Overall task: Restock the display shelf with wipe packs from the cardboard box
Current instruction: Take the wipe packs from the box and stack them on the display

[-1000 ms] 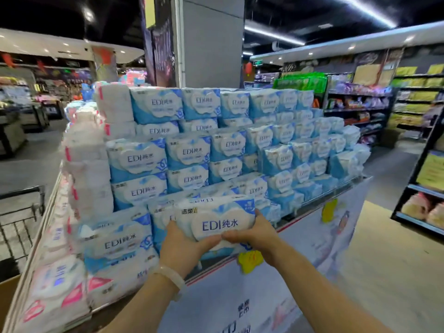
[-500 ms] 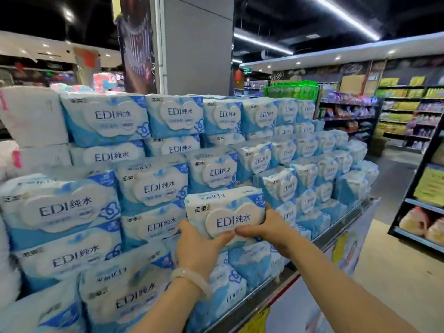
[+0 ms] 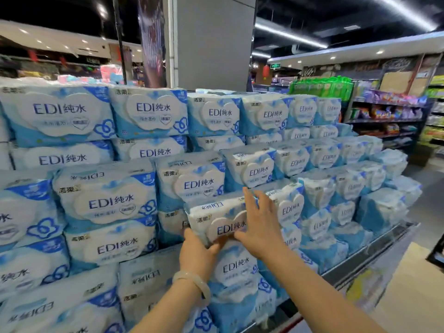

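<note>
A blue-and-white wipe pack (image 3: 216, 219) marked EDI sits in a gap in the middle row of the display shelf (image 3: 360, 258), on top of another pack. My left hand (image 3: 197, 253) grips its lower left corner from below, a pale bracelet on the wrist. My right hand (image 3: 262, 227) lies flat against the pack's right side with the fingers spread. Stacked wipe packs (image 3: 105, 203) of the same kind fill the shelf in stepped rows all around. The cardboard box is out of sight.
A grey pillar (image 3: 213, 44) rises behind the display. Store shelves (image 3: 389, 116) with mixed goods and green packs (image 3: 322, 86) stand at the back right. An aisle floor (image 3: 413, 284) runs along the display's right side, with a dark rack (image 3: 437, 255) at its edge.
Both hands carried the pack up and forward into the stack. My right hand let go of its edge and now presses flat on it. The view moved closer to the display.
</note>
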Tool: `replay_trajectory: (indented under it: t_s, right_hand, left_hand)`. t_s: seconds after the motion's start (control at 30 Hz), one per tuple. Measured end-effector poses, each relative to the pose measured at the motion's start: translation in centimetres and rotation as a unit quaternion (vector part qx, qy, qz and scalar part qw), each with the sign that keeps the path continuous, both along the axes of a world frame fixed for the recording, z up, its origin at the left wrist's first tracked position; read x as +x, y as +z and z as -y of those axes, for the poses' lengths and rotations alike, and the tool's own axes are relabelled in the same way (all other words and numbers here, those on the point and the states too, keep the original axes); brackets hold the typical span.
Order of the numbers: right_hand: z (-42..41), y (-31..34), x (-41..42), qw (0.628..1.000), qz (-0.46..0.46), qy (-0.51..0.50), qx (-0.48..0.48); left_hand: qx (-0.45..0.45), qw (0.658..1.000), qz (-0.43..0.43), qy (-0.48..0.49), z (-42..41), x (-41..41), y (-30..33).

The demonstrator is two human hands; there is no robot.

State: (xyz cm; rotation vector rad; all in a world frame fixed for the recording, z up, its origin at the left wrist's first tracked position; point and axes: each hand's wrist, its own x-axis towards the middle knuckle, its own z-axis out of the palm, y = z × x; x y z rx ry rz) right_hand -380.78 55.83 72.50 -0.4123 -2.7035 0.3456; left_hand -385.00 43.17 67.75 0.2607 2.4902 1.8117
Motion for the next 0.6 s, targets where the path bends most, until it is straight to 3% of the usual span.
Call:
replay_trajectory:
  t_s: [0.07, 0.27, 0.47, 0.6]
  right_hand:
    - [-1.0, -0.1, -0.6, 0.996, 0.034, 0.014, 0.076]
    - [-3.6, 0.0, -2.2, 0.993, 0.1, 0.054, 0.042]
    - [-3.9, -0.3, -2.5, 0.992, 0.089, 0.065, 0.063]
    - [-4.5, -0.9, -2.9, 0.991, 0.069, 0.069, 0.087]
  left_hand:
    - [-0.015, 1.0, -0.007, 0.014, -0.3, 0.2, 0.0]
    - [-0.019, 0.999, -0.007, 0.044, 0.0, 0.1, 0.4]
    - [-0.04, 0.997, 0.01, 0.071, -0.7, 0.2, 0.5]
    - [-0.137, 0.982, -0.022, 0.125, -0.7, 1.2, 0.9]
